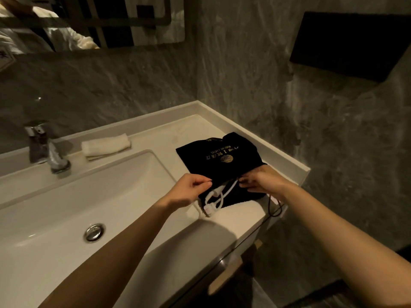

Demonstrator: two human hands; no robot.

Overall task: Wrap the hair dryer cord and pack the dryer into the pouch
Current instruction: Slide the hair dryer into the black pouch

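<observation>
Black pouch (219,160) flat on counter (235,223) right of basin (66,214). Left hand (191,188) and right hand (260,182) each pinched on pouch mouth edge. White cord (219,197) protruding from opening, between both hands.
</observation>
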